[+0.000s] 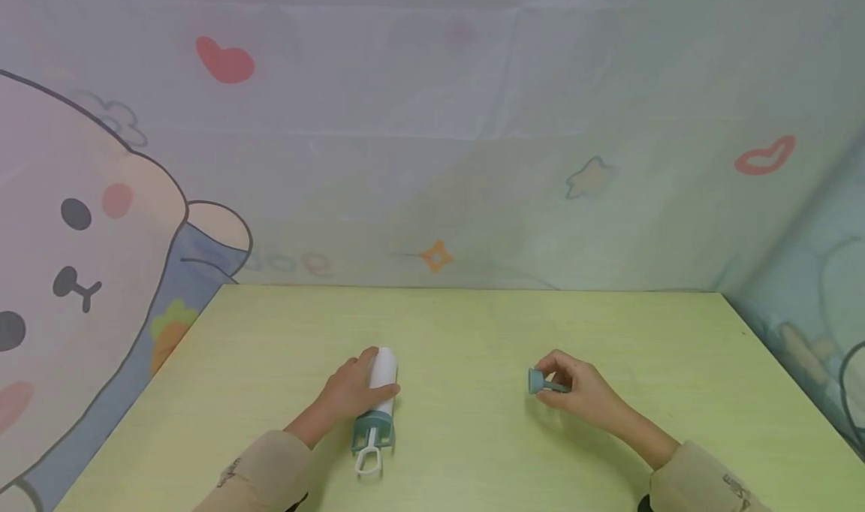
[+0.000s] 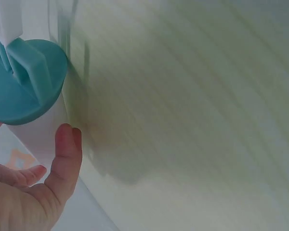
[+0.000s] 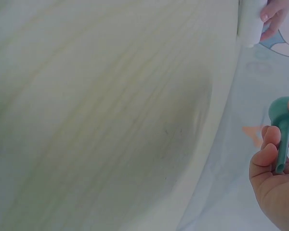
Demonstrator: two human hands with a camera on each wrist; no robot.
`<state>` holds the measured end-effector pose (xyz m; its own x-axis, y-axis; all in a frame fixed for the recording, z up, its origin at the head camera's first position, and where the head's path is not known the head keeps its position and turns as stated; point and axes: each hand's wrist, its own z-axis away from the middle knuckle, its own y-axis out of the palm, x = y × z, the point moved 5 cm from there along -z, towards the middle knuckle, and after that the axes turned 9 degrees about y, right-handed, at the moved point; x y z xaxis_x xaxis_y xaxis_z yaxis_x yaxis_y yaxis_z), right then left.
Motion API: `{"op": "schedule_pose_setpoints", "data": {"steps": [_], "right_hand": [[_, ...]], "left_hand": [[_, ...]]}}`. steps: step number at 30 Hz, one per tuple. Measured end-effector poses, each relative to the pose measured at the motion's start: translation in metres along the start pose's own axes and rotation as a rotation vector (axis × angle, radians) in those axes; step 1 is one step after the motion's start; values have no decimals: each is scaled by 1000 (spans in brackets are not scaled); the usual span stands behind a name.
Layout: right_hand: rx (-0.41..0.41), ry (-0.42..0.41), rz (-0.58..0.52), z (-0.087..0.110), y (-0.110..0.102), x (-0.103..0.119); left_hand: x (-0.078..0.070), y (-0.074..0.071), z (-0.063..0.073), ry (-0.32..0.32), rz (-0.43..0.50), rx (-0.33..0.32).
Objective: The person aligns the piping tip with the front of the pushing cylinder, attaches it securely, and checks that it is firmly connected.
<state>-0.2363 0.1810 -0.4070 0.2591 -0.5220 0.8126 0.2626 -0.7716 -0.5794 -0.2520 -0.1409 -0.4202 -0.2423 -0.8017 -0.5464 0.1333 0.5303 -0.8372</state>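
In the head view a white tube with a teal flange and a white pull ring, like a large syringe (image 1: pixel 384 367), lies on the table left of the middle. My left hand (image 1: pixel 353 388) grips it around the barrel, thumb across the near part. The left wrist view shows its teal end (image 2: pixel 43 62) close up; the barrel is partly hidden behind it. Farther right, my right hand (image 1: pixel 584 392) pinches a small teal funnel-shaped piece (image 1: pixel 536 380) just above the table. Its thin hollow stem (image 3: pixel 282 149) points back toward the palm in the right wrist view.
The pale yellow-green tabletop (image 1: pixel 459 437) stretches between and around both hands. Behind it hangs a printed cloth (image 1: pixel 432 121) with hearts, stars and a cartoon animal. A dark cable (image 1: pixel 846 392) runs along the right edge of the view.
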Motion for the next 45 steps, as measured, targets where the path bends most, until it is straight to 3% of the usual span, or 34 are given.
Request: {"op": "schedule_pose_setpoints", "data": {"steps": [9, 18, 28, 37, 45], "right_hand": [[-2, -8, 6, 0, -1, 1], [0, -4, 24, -4, -2, 2], [16, -41, 20, -8, 2, 3], [54, -65, -22, -10, 9, 7], [96, -58, -47, -11, 16, 9]], "left_hand": [[-2, 3, -1, 12, 50, -8], [-22, -4, -6, 150, 68, 34], [-37, 2, -8, 264, 86, 165], [-56, 8, -4, 404, 0, 206], [-68, 13, -2, 438, -33, 248]]}}
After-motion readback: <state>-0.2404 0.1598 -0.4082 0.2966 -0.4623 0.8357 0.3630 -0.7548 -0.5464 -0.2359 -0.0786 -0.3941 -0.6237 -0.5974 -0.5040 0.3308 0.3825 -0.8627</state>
